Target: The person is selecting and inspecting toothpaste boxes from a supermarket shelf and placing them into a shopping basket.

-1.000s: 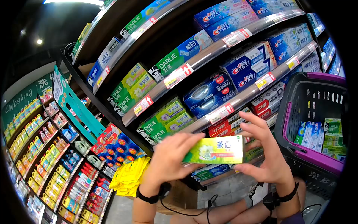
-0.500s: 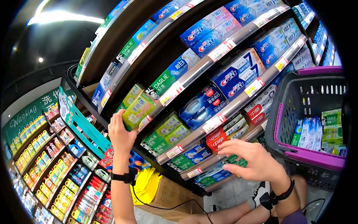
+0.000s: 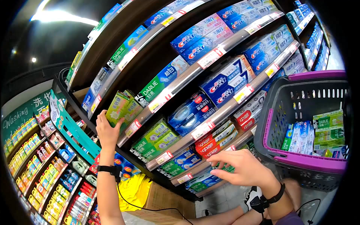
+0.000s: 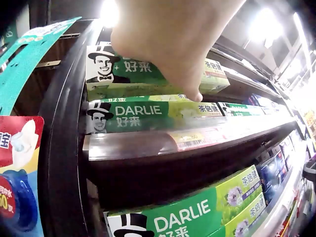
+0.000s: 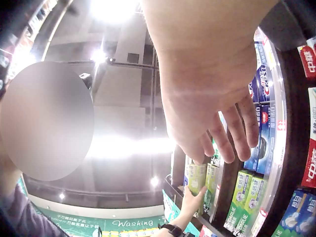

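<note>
My left hand [image 3: 108, 129] grips a green and yellow DARLIE box [image 3: 117, 106] at the left end of a shelf, beside another like it. In the left wrist view the hand [image 4: 173, 34] lies over the DARLIE box [image 4: 138, 74], which sits above a second box [image 4: 143, 111] behind the shelf lip. My right hand [image 3: 243, 167] hangs in front of the lower shelves, fingers loosely bent, holding nothing. The right wrist view shows that hand [image 5: 212, 94] with its fingers spread, and the left hand [image 5: 191, 201] at the green box [image 5: 195, 178] beyond.
A dark basket with a purple rim [image 3: 311, 161] stands at the right, with several toothpaste boxes [image 3: 328, 131] inside. Crest boxes [image 3: 202, 37] and other cartons line the shelves. Yellow bags [image 3: 131, 195] lie on a cardboard box [image 3: 161, 198] below. A black cable hangs from the left wrist.
The left hand has moved from beside the right hand to the shelf at the left, taking the box there. The right hand has let go of nothing visible, and the basket appears nearer the centre.
</note>
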{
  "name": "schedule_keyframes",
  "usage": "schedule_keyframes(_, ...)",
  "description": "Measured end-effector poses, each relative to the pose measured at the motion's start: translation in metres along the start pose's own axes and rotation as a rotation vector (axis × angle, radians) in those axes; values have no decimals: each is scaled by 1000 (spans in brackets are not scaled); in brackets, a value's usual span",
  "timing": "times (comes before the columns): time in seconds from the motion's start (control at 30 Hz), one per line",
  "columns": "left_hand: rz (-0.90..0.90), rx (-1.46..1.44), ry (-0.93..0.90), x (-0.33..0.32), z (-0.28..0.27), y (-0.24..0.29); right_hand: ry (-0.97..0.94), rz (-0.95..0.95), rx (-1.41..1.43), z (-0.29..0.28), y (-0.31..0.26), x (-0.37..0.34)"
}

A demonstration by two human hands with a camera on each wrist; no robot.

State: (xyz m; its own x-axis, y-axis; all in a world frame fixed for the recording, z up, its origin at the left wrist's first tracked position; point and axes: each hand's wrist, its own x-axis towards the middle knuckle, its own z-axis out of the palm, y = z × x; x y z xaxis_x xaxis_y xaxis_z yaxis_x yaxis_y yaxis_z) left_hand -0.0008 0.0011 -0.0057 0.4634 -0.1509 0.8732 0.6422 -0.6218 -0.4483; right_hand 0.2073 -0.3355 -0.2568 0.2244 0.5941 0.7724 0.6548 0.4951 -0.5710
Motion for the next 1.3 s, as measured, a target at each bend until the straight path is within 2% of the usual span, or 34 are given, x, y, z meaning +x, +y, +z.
schedule_keyframes(0.17,-18,44,-49,12,4,0,12,-66,-17,5,7,2)
schedule_keyframes(0.43,-15,78,-175,19,9,-1,24,-23,-13,4,3,1)
schedule_keyframes(0.6,29,66,-142,19,15,-9,50,-106,-5,2,6,1)
schedule_keyframes(0.67,50,56,-133,21,15,-11,13,-28,-2,1,3,0)
schedule_keyframes(0.97,-15,-7,-224,28,21,-18,-8,-66,-46,6,7,-2)
schedule_keyframes(1.03,-75,-117,-297,30,20,-19,-22,-67,-62,8,8,-2)
schedule_keyframes(1.1,-43,-121,-279,30,25,-28,-35,-69,-74,12,9,-1)
schedule_keyframes(1.17,-126,-258,-309,33,32,-36,-46,-103,-72,15,11,0)
schedule_keyframes(1.3,-195,-303,-273,33,44,-48,-46,-111,-80,23,14,1)
